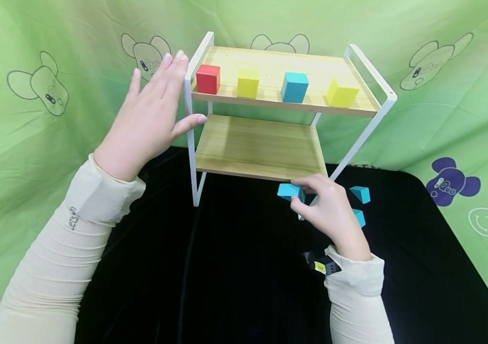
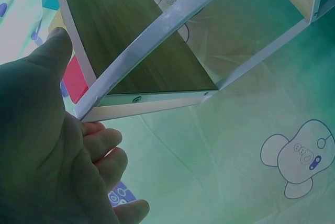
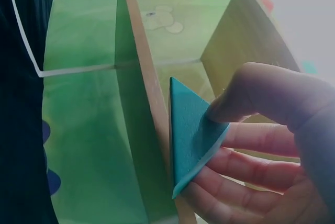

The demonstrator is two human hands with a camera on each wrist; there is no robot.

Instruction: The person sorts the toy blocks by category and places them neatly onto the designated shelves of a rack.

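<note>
Fingers of your right hand (image 1: 331, 212) pinch a blue triangular block (image 1: 289, 191) just in front of the near edge of the lower shelf (image 1: 256, 148), toward its right end. In the right wrist view your thumb presses the block's (image 3: 191, 135) flat face while the other fingers (image 3: 246, 179) curl beneath it, so the grip is closed on the block, with one pointed edge lying close along the shelf's front board. Your right wrist is low over the black counter (image 1: 235, 277), forearm coming in from the near side.

Your left hand (image 1: 151, 114) is raised at the left side of the white-framed rack (image 1: 190, 124), fingers straight and together pointing up, thumb spread out against the front left post; that grip is wide and holds nothing.

On the top shelf (image 1: 269, 67) stand a red cube (image 1: 208, 79), a yellow cube (image 1: 248, 83), a blue cube (image 1: 294, 87) and a yellow block (image 1: 341, 94). Two more blue blocks (image 1: 361, 194) lie on the counter just right of your right hand.
</note>
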